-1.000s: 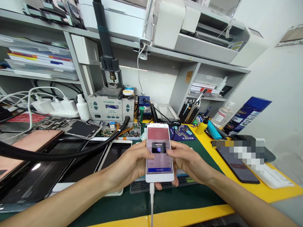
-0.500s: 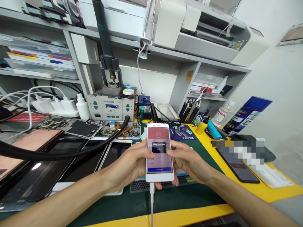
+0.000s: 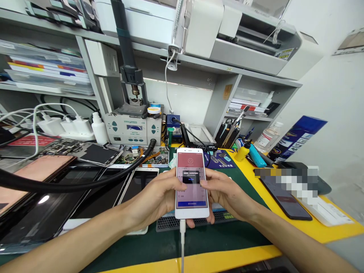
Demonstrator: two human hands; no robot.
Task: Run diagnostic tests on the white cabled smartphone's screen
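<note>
- Your left hand (image 3: pixel 155 199) is closed around the left edge of the white phone (image 3: pixel 191 184), with its thumb lying across the lit screen near the middle
- Your right hand (image 3: pixel 227 195) grips the phone's right edge, its thumb resting on the right side of the screen and its fingers curled behind the body
- You hold the phone upright between both hands, screen towards you, above the green mat (image 3: pixel 199 237); the screen shows a red band at the top, a dark pop-up in the middle and a blue bar low down
- A white cable (image 3: pixel 182 242) is plugged into the phone's bottom edge and hangs straight down towards you
- A black grille pad (image 3: pixel 167 224) lies on the mat just under your hands
- To your left a thick black hose (image 3: pixel 85 184) crosses a spread of loose screens and phone frames
- Behind the phone stands the grey rework station (image 3: pixel 133 129), with a white bottle (image 3: pixel 99 129) beside it
- To your right a dark phone (image 3: pixel 286 199) lies flat on the yellow bench top (image 3: pixel 327 231), well apart from your hands
</note>
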